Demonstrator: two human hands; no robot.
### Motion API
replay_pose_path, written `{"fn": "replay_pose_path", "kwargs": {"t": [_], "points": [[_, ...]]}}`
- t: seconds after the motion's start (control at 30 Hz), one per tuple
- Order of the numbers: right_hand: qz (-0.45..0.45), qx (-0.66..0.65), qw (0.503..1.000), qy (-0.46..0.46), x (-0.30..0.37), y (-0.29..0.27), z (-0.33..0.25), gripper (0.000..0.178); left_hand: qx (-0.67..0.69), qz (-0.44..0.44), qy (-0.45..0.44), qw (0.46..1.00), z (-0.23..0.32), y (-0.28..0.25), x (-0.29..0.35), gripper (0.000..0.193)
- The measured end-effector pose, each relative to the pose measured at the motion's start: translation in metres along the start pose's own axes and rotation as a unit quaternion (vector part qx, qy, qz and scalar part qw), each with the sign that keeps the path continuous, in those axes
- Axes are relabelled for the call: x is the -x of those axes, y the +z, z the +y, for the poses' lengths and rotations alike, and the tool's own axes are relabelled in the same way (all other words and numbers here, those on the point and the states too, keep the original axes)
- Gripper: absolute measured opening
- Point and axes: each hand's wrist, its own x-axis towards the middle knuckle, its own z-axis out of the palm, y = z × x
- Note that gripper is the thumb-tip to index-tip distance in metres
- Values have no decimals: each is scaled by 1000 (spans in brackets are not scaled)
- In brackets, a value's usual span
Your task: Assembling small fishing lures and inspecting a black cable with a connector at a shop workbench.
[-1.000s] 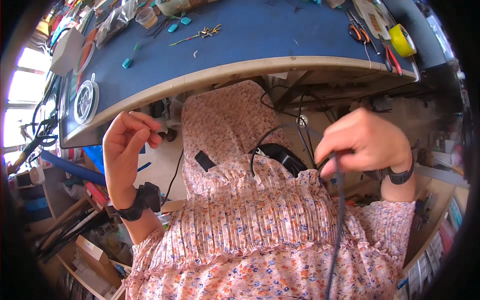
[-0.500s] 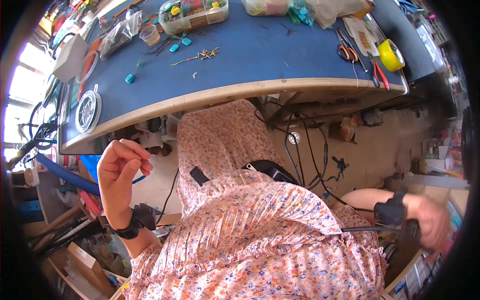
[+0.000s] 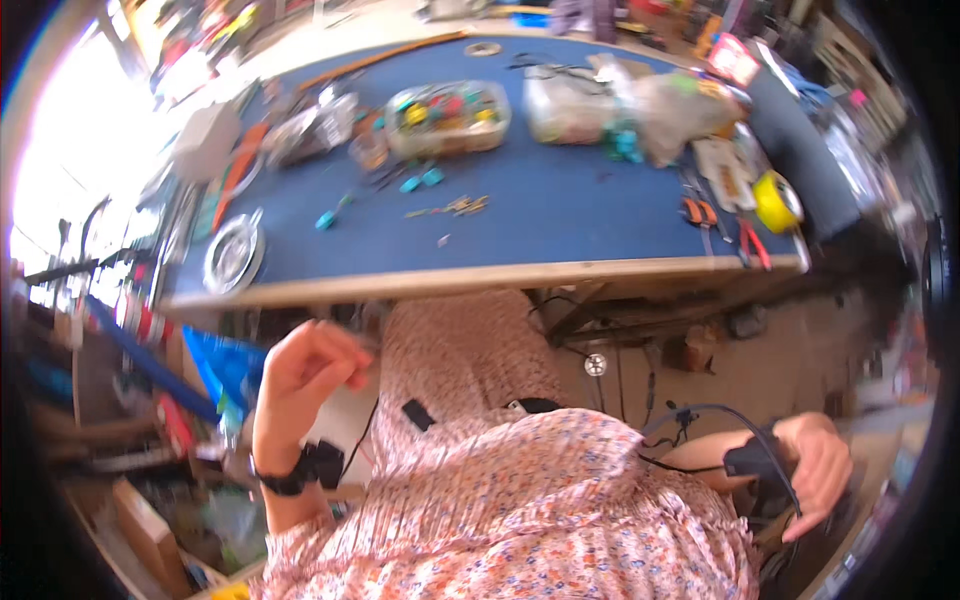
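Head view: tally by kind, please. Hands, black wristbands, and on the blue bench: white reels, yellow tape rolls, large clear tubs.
Hands: 2 (left hand, right hand)
Black wristbands: 2
White reel: 1
Yellow tape roll: 1
Large clear tubs: 2
Total: 8

The near dress [image 3: 500, 490] is pink with small orange-and-blue flowers, the cable [image 3: 738, 414] at right dark, the far tabletop [image 3: 550, 225] blue, the tape roll [image 3: 773, 205] at right yellow, the left wristband [image 3: 318, 465] black
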Motion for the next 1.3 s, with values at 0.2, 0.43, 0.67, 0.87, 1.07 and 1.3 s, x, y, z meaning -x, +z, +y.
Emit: {"fn": "replay_pose_path", "kwargs": {"t": [0.2,0.43,0.67,0.87,1.07,1.3], "points": [[145,-93,972,162,29,-30,21,14,-21,26,-13,999,-5,8,2,9],[299,72,771,557,69,-38,48,35,-29,10,-50,998,-17,9,4,6],[-15,185,706,684,118,28,109,58,-37,-54,-74,995,-20,19,-3,7],[-74,147,685,710,131,32,134,31,-20,-100,-82,991,-23,29,-9,6],[37,86,700,708,55,3,58,17,-2,-109,-80,991,-30,22,-7,6],[-2,-14,398,917,77,11,-16,40,6,-127,-77,989,-45,13,-8,6]]}}
